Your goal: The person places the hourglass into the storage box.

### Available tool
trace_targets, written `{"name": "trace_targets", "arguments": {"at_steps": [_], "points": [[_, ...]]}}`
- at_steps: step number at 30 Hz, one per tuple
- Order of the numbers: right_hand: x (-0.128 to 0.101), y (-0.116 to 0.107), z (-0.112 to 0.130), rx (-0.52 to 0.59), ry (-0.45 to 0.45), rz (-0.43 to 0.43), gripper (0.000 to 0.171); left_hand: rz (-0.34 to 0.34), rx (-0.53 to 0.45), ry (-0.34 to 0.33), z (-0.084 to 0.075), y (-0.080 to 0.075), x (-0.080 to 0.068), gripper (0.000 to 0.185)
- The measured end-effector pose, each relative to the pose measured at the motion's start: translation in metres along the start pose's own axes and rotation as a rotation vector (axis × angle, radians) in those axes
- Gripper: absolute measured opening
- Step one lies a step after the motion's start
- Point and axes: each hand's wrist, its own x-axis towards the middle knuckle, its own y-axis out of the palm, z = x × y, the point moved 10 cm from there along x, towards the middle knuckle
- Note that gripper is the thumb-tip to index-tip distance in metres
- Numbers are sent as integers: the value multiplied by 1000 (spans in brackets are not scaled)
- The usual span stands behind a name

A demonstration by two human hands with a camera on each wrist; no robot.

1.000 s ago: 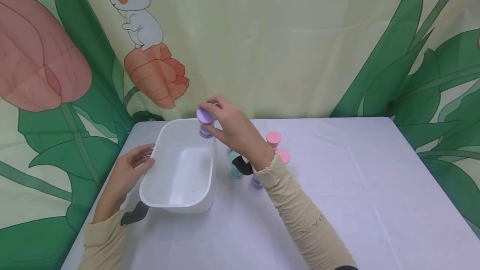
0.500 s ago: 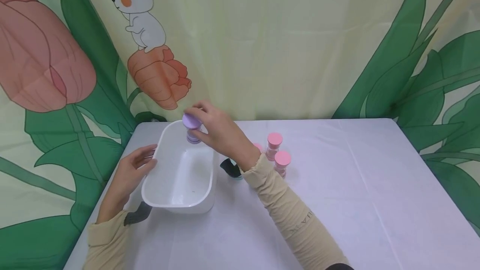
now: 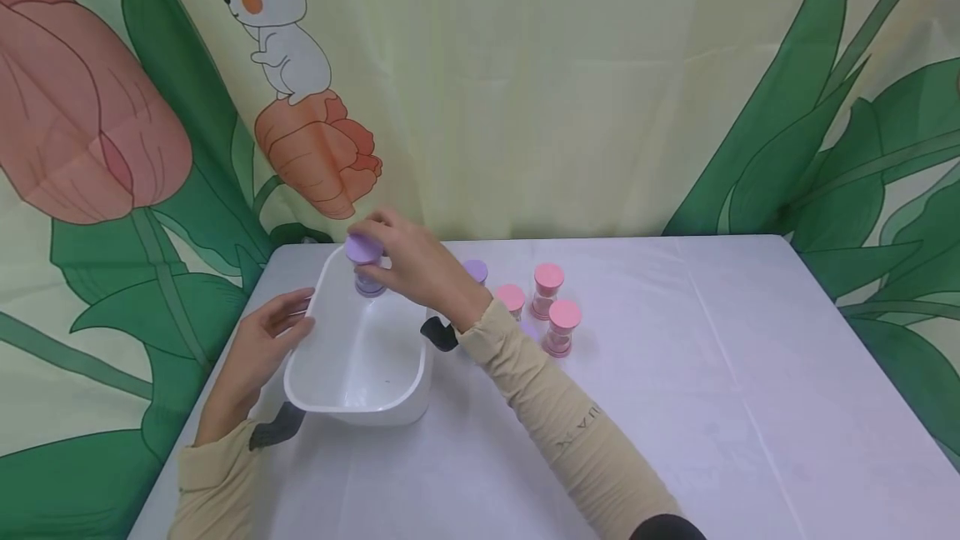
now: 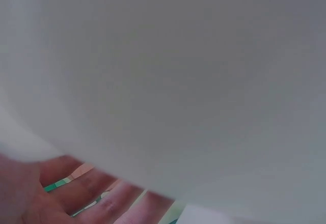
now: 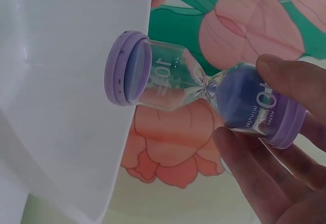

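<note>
3 pink timers (image 3: 548, 286), perhaps more, behind the sleeve (image 3: 555, 423).

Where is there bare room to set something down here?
Inside the white tub, its floor is bare. The table right of the pink timers is open too. Crowded: between the tub and those timers, under the right hand.

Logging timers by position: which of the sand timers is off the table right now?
The purple sand timer, pinched by the right hand above the white tub. The three pink ones and another purple one stand on the table.
</note>
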Motion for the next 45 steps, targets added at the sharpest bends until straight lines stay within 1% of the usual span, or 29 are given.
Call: {"name": "trace_targets", "arguments": {"at_steps": [7,16,26,31,39,45], "points": [[10,12,-5,-12,26,30,41,2,1,8,0,-1,0,60],[21,33,-12,-29,77,98,43,1,-1,-11,2,0,-1,62],[32,49,-24,-108,133,157,44,19,-32,-7,2,3,3,62],[37,55,-25,-141,152,184,43,11,-37,-4,2,2,4,62],[40,71,-35,-124,212,244,42,-2,-14,5,0,1,2,60],[41,81,-41,-187,218,280,42,-15,-2,29,-2,-1,2,56]]}}
